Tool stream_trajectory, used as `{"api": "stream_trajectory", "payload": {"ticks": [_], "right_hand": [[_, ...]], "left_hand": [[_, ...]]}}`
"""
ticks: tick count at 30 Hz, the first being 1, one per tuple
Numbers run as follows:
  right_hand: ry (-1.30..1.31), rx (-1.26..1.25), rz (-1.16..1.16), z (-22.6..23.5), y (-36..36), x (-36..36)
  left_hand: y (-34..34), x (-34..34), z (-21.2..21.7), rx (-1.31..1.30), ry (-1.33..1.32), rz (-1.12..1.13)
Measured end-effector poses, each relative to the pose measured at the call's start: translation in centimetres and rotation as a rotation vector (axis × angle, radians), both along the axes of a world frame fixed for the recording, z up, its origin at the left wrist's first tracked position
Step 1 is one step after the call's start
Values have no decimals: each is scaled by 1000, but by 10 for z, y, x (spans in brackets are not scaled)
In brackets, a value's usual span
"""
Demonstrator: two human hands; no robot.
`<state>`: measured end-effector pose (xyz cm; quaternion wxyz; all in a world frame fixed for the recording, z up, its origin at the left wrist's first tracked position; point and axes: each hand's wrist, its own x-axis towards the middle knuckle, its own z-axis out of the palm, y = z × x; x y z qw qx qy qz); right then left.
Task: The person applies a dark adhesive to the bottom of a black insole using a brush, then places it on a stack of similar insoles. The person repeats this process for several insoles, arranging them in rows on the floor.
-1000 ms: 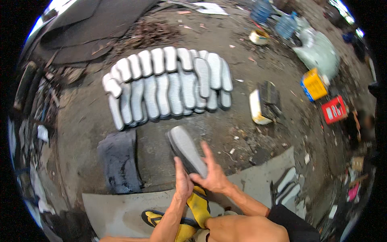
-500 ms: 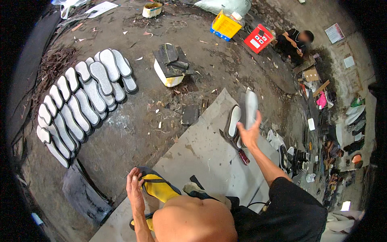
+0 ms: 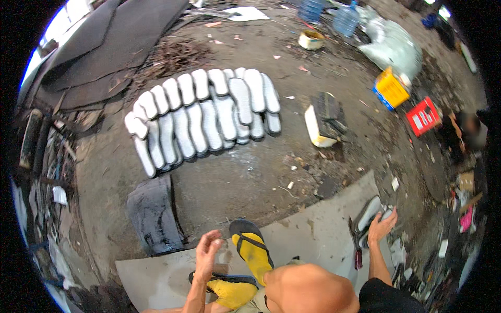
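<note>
My right hand (image 3: pixel 382 227) reaches out to the right and grips a pale-topped shoe sole (image 3: pixel 386 213), its thumb and fingers on either side. Just left of it, another grey-white sole (image 3: pixel 368 213) with a dark edge lies on the grey sheet (image 3: pixel 308 229). A tool with a dark red handle (image 3: pixel 358 259) rests below these soles. Nothing shows in my left hand (image 3: pixel 207 251), raised beside my foot in a yellow sock and dark flip-flop (image 3: pixel 253 248); its fingers are loosely bent and apart.
Overlapping white-topped soles (image 3: pixel 198 130) lie in rows at the left, above a dark sheet (image 3: pixel 155 216). Dark blocks (image 3: pixel 329 115) sit on a pale container ahead. Yellow (image 3: pixel 391 88) and red containers (image 3: pixel 423 116) stand far right, near another person (image 3: pixel 455 136).
The view has swung left, so the rows of soles sit nearer the middle. My right hand has lowered with its sole beside the other one. My left hand has come away from the flip-flop.
</note>
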<state>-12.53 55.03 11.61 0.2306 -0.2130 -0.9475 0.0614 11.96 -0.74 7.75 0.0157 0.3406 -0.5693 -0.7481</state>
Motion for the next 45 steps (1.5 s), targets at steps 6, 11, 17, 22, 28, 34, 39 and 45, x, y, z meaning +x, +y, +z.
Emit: {"api": "stream_trajectory", "payload": {"ticks": [6,11,17,22,28,34,39,45], "right_hand": [[3,-314,938,-15,-223,-107],[-15,-457,1086,-43,-446,-203],[-104,-192,959,-86,-564,-257],[-160,-429,953,-86,-555,-271],[-582,-1289,959,-17,-510,-282],[20,-577,1161,-29,-499,-329],[-91,-519,1075,-76,-485,-378],[-56,-162,1093,-89,-481,-370]], "left_hand": [[32,-26,-4,34,114,85],[-75,-104,-1,-115,38,179],[-310,-241,2,-766,-232,744],[-406,-307,-14,-536,-583,613],[-440,-294,-34,-349,-401,614],[-454,-305,-10,-764,-480,702],[-458,-377,-21,-1023,-488,387],[-456,-399,-39,-1114,-626,161]]}}
